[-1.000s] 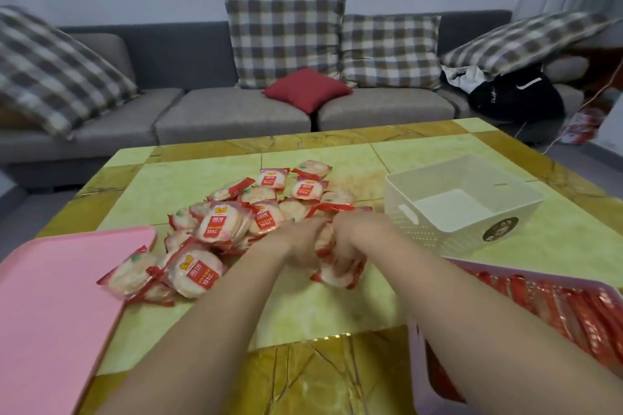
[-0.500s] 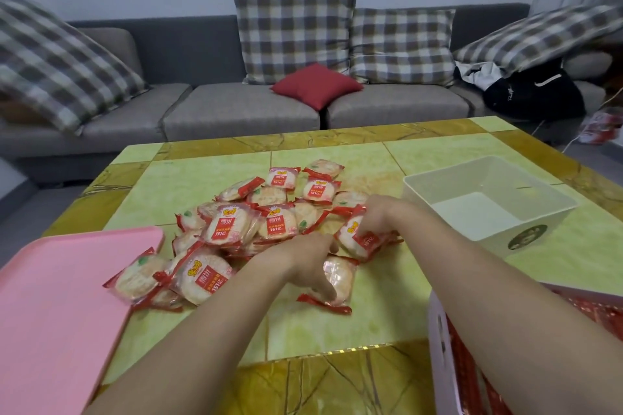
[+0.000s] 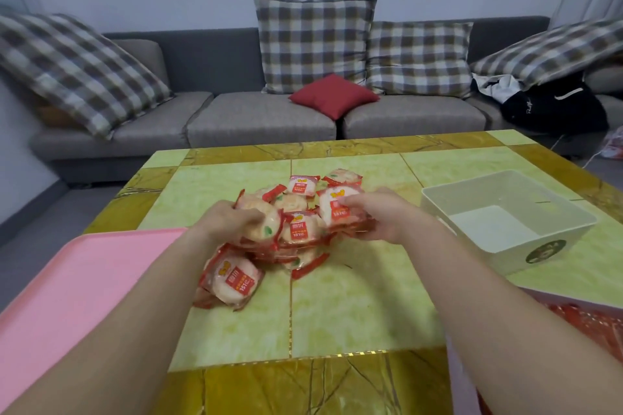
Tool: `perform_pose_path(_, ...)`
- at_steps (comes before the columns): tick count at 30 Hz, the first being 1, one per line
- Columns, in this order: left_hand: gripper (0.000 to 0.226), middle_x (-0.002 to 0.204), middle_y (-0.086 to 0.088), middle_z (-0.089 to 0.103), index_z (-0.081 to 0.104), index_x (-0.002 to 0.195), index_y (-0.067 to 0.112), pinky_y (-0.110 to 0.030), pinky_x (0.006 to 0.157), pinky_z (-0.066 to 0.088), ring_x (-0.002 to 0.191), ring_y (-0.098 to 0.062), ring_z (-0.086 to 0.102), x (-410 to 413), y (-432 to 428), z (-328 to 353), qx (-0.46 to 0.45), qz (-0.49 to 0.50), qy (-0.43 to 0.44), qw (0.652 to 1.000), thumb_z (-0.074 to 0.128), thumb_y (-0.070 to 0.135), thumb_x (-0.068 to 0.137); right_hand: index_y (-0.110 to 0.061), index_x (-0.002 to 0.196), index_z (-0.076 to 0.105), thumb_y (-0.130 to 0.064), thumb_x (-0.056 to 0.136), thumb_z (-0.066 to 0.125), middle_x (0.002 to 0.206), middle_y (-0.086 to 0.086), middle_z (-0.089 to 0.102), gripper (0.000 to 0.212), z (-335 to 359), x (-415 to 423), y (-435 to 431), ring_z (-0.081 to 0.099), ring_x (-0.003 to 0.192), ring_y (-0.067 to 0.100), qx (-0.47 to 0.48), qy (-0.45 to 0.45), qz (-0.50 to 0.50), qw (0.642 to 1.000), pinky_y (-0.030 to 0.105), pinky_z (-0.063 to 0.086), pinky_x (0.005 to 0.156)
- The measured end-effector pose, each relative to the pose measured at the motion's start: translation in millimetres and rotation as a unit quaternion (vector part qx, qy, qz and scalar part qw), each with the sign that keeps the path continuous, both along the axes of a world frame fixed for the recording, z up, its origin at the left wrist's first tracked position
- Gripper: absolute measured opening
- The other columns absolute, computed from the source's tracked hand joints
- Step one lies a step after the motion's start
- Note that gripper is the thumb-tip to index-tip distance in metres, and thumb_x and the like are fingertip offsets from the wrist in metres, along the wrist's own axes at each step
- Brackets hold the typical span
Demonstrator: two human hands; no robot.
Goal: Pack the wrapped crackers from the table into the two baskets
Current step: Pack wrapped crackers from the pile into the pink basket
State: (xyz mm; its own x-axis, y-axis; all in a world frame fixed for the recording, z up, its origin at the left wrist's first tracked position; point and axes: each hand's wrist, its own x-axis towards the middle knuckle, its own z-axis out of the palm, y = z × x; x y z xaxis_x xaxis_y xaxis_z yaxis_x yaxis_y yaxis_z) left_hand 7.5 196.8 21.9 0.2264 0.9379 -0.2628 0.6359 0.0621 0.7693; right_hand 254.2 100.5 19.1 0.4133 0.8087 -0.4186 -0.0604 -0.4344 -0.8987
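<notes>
On a green-and-gold marble table, two hands are gathering a heap of wrapped crackers at its middle. The left hand is curling over packets on the heap's left, and the right hand is gripping packets on its right. Roughly a dozen packets are showing, overlapping too much to count exactly. Two baskets are sitting to the right: a white basket showing its bare floor, and a nearer basket holding red packets. One pink tray is lying at the left. Behind, a grey sofa is carrying four plaid cushions and one red cushion.
</notes>
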Motion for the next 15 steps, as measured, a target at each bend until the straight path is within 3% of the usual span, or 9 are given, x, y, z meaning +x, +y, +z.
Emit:
perform_pose_path(3,0.043,0.102,-0.01,0.073,0.069,0.111,0.007,-0.036,0.082,0.056,0.091,-0.027,0.069,3.0,4.3,-11.9,-0.013,-0.011,0.019,1.0,0.082,0.037,0.082,-0.008,0.119,0.062,-0.015,0.093,0.07,0.098,0.012,0.076,0.028,-21.6,-28.6,20.4,0.074,0.081,0.024,-0.004,0.043,-0.016,0.999,0.042,0.062,0.078)
perform_pose_path(5,0.036,0.102,-0.01,0.074,0.07,0.101,0.012,-0.036,0.086,0.057,0.089,-0.024,0.07,7.7,4.8,-13.1,0.01,-0.011,0.019,1.0,0.086,0.034,0.078,-0.013,0.115,0.062,-0.021,0.095,0.066,0.102,0.011,0.073,0.022,-33.1,-44.6,30.7,0.071,0.086,0.024,-0.012,0.036,-0.024,0.999,0.041,0.06,0.077)
perform_pose_path(7,0.03,0.097,-0.008,0.073,0.062,0.087,0.017,-0.031,0.078,0.055,0.076,-0.015,0.066,11.6,3.4,-10.0,0.027,-0.009,0.007,1.0,0.088,0.026,0.077,-0.018,0.099,0.06,-0.025,0.094,0.065,0.101,0.009,0.069,0.01,-39.5,-52.1,37.3,0.066,0.088,0.024,-0.013,0.05,-0.04,0.998,0.043,0.057,0.084)
perform_pose_path(9,0.045,0.102,-0.008,0.067,0.055,0.097,0.012,-0.031,0.083,0.052,0.084,-0.017,0.064,11.9,4.0,-8.6,0.031,0.0,-0.009,0.999,0.091,0.023,0.073,-0.02,0.094,0.062,-0.028,0.088,0.07,0.102,0.009,0.072,0.013,-43.7,-51.8,41.0,0.066,0.086,0.023,-0.017,0.055,-0.034,0.998,0.037,0.054,0.077)
perform_pose_path(11,0.082,0.124,-0.01,0.058,0.043,0.129,0.01,-0.038,0.093,0.05,0.109,-0.029,0.061,9.1,5.7,-8.5,0.003,0.01,-0.016,1.0,0.095,0.026,0.068,-0.018,0.096,0.067,-0.028,0.082,0.077,0.091,0.007,0.076,0.02,-43.2,-49.6,40.6,0.067,0.076,0.021,-0.021,0.058,-0.023,0.998,0.03,0.049,0.065)
perform_pose_path(12,0.088,0.126,-0.009,0.057,0.042,0.132,0.011,-0.039,0.092,0.051,0.113,-0.033,0.061,8.4,4.1,-6.2,-0.016,0.0,-0.028,0.999,0.097,0.027,0.065,-0.017,0.099,0.07,-0.028,0.08,0.08,0.088,0.007,0.077,0.025,-42.4,-47.5,40.4,0.068,0.072,0.022,-0.017,0.065,-0.023,0.997,0.029,0.048,0.062)
perform_pose_path(13,0.083,0.123,-0.006,0.062,0.048,0.123,0.009,-0.04,0.089,0.054,0.109,-0.032,0.065,7.7,0.5,-2.9,-0.038,-0.018,-0.049,0.998,0.099,0.028,0.06,-0.014,0.102,0.071,-0.028,0.078,0.082,0.088,0.008,0.079,0.03,-40.8,-46.9,39.6,0.07,0.071,0.023,-0.012,0.069,-0.027,0.997,0.03,0.049,0.063)
perform_pose_path(15,0.096,0.112,-0.008,0.075,0.063,0.12,0.005,-0.046,0.088,0.061,0.098,-0.029,0.074,4.6,2.4,-4.0,-0.064,-0.038,-0.096,0.993,0.104,0.035,0.039,-0.011,0.105,0.072,-0.027,0.078,0.081,0.092,0.011,0.079,0.033,-34.3,-48.5,36.4,0.071,0.069,0.026,0.017,0.086,-0.034,0.996,0.035,0.053,0.069)
